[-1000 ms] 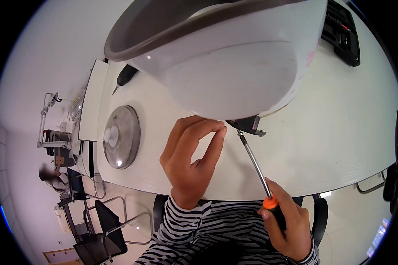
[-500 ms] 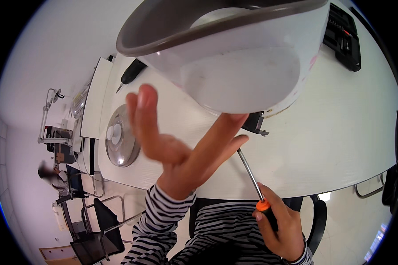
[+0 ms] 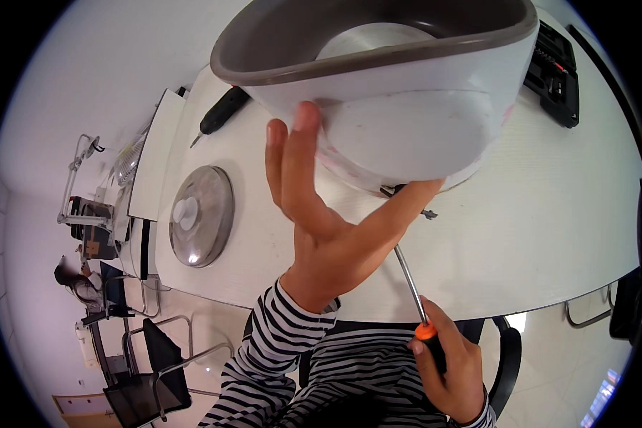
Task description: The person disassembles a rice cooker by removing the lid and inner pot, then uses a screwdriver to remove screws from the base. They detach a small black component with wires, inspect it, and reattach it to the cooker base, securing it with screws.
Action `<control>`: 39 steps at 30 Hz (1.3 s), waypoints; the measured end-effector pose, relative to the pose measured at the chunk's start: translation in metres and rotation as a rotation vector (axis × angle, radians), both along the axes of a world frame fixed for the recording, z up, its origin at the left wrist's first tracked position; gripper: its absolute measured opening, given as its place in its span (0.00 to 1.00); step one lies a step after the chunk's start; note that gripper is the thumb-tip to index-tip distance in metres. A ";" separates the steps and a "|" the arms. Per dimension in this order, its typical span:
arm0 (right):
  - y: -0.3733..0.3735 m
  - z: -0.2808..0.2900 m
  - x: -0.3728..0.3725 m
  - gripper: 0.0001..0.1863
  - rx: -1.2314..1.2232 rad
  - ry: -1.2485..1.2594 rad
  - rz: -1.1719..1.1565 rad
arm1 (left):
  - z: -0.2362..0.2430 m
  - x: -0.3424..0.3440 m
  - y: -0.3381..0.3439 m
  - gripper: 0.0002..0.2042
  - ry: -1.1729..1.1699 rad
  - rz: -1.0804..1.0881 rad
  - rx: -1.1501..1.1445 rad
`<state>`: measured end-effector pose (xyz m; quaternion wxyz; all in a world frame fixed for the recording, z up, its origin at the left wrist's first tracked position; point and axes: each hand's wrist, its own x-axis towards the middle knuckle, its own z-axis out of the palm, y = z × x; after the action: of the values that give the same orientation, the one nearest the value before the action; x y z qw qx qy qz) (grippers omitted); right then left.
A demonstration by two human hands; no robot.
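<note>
A white, round cooker body [image 3: 285,100] with a grey-brown rim and lining stands at the top. A smooth white panel [image 3: 406,135] bulges from its near side. My left hand [image 3: 328,221] is at this panel with its fingers spread: two reach up by its left edge and one digit stretches to its lower edge. Whether they press on it I cannot tell. Below the panel a small black part [image 3: 429,213] shows, partly hidden by that digit. My right hand [image 3: 453,367] is closed around the black-and-orange handle of a screwdriver [image 3: 409,279], whose shaft points up toward the left hand.
A round metal lid [image 3: 210,235] with a white knob lies at the left of the table [image 3: 528,250]. Behind it is a black power screwdriver [image 3: 223,110]. An open black tool case [image 3: 560,93] sits at the far right. Chairs [image 3: 164,357] and a seated person are off left.
My left hand has moved right and its upper fingers now overlap the panel's left edge. The cooker sits slightly further right in view. My right hand keeps its hold on the screwdriver.
</note>
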<state>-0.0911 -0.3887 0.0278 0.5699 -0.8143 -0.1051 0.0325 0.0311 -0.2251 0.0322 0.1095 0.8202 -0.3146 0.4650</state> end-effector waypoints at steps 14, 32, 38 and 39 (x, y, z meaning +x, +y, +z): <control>-0.022 0.004 -0.010 0.18 0.019 0.115 -0.001 | -0.004 -0.003 -0.005 0.15 -0.063 0.120 0.005; -0.027 0.002 -0.009 0.18 0.051 0.137 -0.003 | -0.013 -0.019 -0.015 0.16 0.014 0.220 -0.052; -0.027 0.005 -0.010 0.18 0.028 0.161 -0.002 | -0.008 -0.017 -0.022 0.17 0.003 0.254 -0.060; -0.028 0.005 -0.011 0.18 0.019 0.159 -0.004 | -0.009 -0.016 -0.023 0.15 0.021 0.258 -0.067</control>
<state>-0.1017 -0.4163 0.0328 0.5844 -0.8038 -0.0584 0.0948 0.0147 -0.2476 0.0236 0.0791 0.8547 -0.1895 0.4767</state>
